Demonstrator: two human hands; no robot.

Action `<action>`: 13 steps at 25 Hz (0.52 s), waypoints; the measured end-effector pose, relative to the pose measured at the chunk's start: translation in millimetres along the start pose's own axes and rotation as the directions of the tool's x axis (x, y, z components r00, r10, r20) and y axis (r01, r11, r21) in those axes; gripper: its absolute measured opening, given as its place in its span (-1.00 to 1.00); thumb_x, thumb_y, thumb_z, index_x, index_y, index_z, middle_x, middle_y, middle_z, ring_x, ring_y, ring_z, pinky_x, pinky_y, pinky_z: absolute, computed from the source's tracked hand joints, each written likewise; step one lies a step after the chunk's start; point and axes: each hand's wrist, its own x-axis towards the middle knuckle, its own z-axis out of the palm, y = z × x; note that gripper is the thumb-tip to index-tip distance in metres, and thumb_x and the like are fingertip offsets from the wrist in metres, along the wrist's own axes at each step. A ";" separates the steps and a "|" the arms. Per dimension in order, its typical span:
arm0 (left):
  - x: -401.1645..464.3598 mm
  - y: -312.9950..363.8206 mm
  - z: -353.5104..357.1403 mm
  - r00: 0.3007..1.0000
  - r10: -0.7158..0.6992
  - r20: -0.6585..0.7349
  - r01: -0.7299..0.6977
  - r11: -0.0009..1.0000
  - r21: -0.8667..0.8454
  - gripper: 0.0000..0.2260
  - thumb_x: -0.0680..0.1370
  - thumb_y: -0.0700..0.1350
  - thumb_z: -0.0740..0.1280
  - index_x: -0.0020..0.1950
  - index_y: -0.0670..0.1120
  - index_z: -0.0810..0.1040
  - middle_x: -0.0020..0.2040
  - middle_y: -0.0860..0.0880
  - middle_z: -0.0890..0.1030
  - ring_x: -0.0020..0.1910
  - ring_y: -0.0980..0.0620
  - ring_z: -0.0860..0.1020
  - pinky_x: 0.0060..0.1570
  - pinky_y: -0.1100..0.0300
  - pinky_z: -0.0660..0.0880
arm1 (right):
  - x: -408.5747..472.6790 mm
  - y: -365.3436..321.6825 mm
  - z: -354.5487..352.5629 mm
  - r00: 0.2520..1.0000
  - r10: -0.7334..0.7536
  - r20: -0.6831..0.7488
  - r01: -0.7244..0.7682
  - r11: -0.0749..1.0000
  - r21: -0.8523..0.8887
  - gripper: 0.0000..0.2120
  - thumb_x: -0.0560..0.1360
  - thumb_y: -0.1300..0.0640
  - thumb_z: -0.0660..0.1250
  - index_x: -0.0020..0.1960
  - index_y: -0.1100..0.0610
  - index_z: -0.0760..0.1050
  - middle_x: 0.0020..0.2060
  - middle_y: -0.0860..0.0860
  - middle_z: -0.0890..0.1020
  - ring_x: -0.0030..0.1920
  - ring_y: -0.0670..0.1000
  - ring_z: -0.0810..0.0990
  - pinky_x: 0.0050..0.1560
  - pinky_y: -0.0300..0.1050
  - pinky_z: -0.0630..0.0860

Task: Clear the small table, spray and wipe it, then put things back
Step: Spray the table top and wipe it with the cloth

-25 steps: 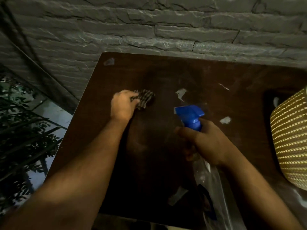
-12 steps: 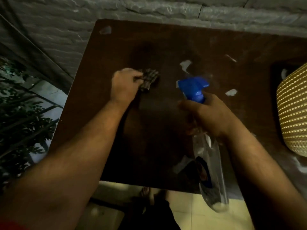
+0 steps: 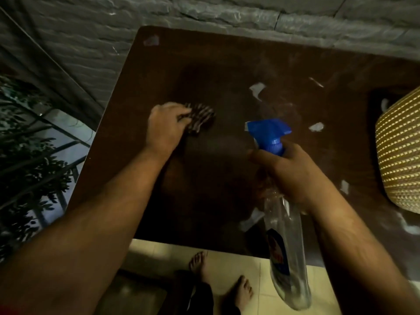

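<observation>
A small dark brown table [image 3: 227, 196] stands against a grey brick wall. My left hand [image 3: 164, 127] presses a dark striped cloth [image 3: 201, 117] onto the table's left-middle area. My right hand [image 3: 293, 171] grips the neck of a clear spray bottle [image 3: 288, 253] with a blue trigger head [image 3: 269, 133], held above the table with the nozzle pointing left toward the cloth. Pale patches where the surface has peeled [image 3: 256, 89] dot the tabletop.
A yellow woven lampshade [image 3: 400, 155] stands over the table's right side. The grey brick wall [image 3: 204, 17] runs behind. A leafy plant and railing [image 3: 29, 160] lie to the left. My bare feet [image 3: 241, 292] stand on pale floor tiles below the near edge.
The view has tilted down and back, bringing the near table edge, floor and feet into sight. Both hands keep their hold; the cloth hand stays about where it was on the table.
</observation>
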 end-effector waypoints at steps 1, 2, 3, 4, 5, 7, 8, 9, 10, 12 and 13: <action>-4.1 22.5 10.0 0.999 -0.017 0.039 0.019 0.999 -0.040 -0.75 0.46 -0.12 0.43 0.14 -0.04 0.65 0.15 -0.05 0.63 0.13 -0.05 0.56 0.17 0.21 0.33 | 0.6 2.0 2.2 1.000 -0.008 0.011 0.008 1.000 0.003 -0.85 0.48 0.02 0.35 -0.02 0.05 0.46 -0.31 0.14 0.63 -0.38 0.07 0.60 -0.25 -0.01 0.61; -26.5 44.2 17.6 0.996 0.035 0.080 -0.029 0.996 -0.079 -0.75 0.45 -0.14 0.45 0.12 -0.05 0.66 0.15 -0.06 0.63 0.12 -0.07 0.56 0.15 0.22 0.32 | 0.1 3.5 3.7 1.000 -0.022 0.020 0.022 1.000 -0.001 -0.81 0.47 0.02 0.36 0.02 0.08 0.47 -0.31 0.13 0.63 -0.37 0.07 0.60 -0.25 -0.02 0.61; -65.2 61.2 19.2 0.981 0.132 0.141 -0.118 0.988 -0.104 -0.75 0.43 -0.16 0.46 0.11 -0.05 0.66 0.15 -0.05 0.63 0.12 -0.07 0.55 0.15 0.21 0.32 | -1.9 4.8 4.2 0.999 -0.044 0.029 0.045 0.999 -0.019 -0.78 0.47 0.01 0.36 0.04 0.11 0.49 -0.32 0.12 0.63 -0.38 0.07 0.60 -0.27 -0.04 0.61; -109.9 67.2 16.7 0.954 0.222 0.202 -0.199 0.972 -0.127 -0.75 0.43 -0.15 0.46 0.10 -0.02 0.66 0.15 -0.03 0.63 0.09 -0.05 0.54 0.14 0.20 0.33 | -4.3 6.2 3.2 0.997 -0.072 0.038 0.074 0.996 -0.047 -0.74 0.46 0.00 0.36 0.04 0.15 0.49 -0.34 0.11 0.62 -0.39 0.07 0.60 -0.29 -0.04 0.60; -154.6 65.1 8.0 0.931 0.272 0.243 -0.231 0.956 -0.182 -0.78 0.44 -0.13 0.43 0.08 0.00 0.67 0.14 0.01 0.63 0.06 -0.01 0.52 0.11 0.22 0.36 | -6.9 7.6 1.7 0.995 -0.091 0.047 0.094 0.993 -0.068 -0.73 0.46 0.00 0.36 0.03 0.17 0.49 -0.37 0.10 0.61 -0.40 0.08 0.59 -0.29 -0.02 0.59; -195.9 43.4 -21.7 0.918 0.327 0.223 -0.276 0.933 -0.231 -0.79 0.48 -0.05 0.34 0.06 0.00 0.69 0.14 0.04 0.64 0.03 0.03 0.52 0.11 0.25 0.39 | -11.8 11.4 -4.5 0.993 -0.091 0.070 0.094 0.995 -0.039 -0.75 0.48 0.03 0.35 0.04 0.18 0.47 -0.40 0.09 0.58 -0.43 0.07 0.57 -0.32 -0.03 0.58; -184.4 21.9 -28.7 0.937 0.303 0.172 -0.271 0.944 -0.187 -0.78 0.49 -0.03 0.32 0.07 -0.01 0.68 0.14 0.02 0.64 0.05 0.01 0.55 0.14 0.21 0.39 | -13.3 13.7 -7.5 0.993 -0.084 0.084 0.086 0.996 -0.024 -0.78 0.49 0.05 0.35 0.04 0.16 0.46 -0.40 0.07 0.57 -0.43 0.04 0.57 -0.33 -0.05 0.59; -159.6 3.1 -32.7 0.971 0.214 0.101 -0.204 0.974 -0.102 -0.79 0.50 -0.04 0.33 0.08 -0.03 0.68 0.14 -0.02 0.65 0.06 -0.02 0.58 0.17 0.16 0.39 | -14.3 15.9 -9.6 0.992 -0.082 0.099 0.085 0.996 -0.030 -0.80 0.49 0.05 0.35 0.04 0.14 0.45 -0.39 0.05 0.56 -0.43 0.01 0.57 -0.33 -0.08 0.60; -127.9 -11.2 -35.1 0.996 0.085 0.022 -0.084 0.996 -0.017 -0.79 0.50 -0.07 0.36 0.10 -0.05 0.66 0.13 -0.05 0.65 0.08 -0.05 0.59 0.18 0.11 0.41 | -15.3 17.4 -9.9 0.989 -0.086 0.117 0.092 0.995 -0.047 -0.81 0.49 0.06 0.34 0.04 0.13 0.45 -0.39 0.04 0.56 -0.43 -0.01 0.57 -0.33 -0.09 0.61; -73.3 -16.8 -28.8 0.986 -0.147 -0.085 0.150 0.988 0.036 -0.76 0.49 -0.10 0.41 0.14 -0.07 0.63 0.12 -0.08 0.63 0.10 -0.08 0.57 0.18 0.05 0.46 | -17.5 19.2 -8.4 0.984 -0.112 0.141 0.122 0.990 -0.071 -0.83 0.50 0.05 0.33 0.02 0.11 0.45 -0.40 0.05 0.57 -0.42 0.01 0.59 -0.32 -0.10 0.61; -66.4 -0.5 -19.7 0.981 -0.180 -0.079 0.182 0.983 0.030 -0.76 0.48 -0.10 0.42 0.14 -0.07 0.63 0.11 -0.08 0.63 0.09 -0.08 0.56 0.17 0.05 0.46 | -18.2 19.4 -7.3 0.981 -0.126 0.146 0.138 0.987 -0.080 -0.84 0.50 0.05 0.32 0.01 0.11 0.46 -0.40 0.05 0.58 -0.41 0.03 0.59 -0.31 -0.09 0.61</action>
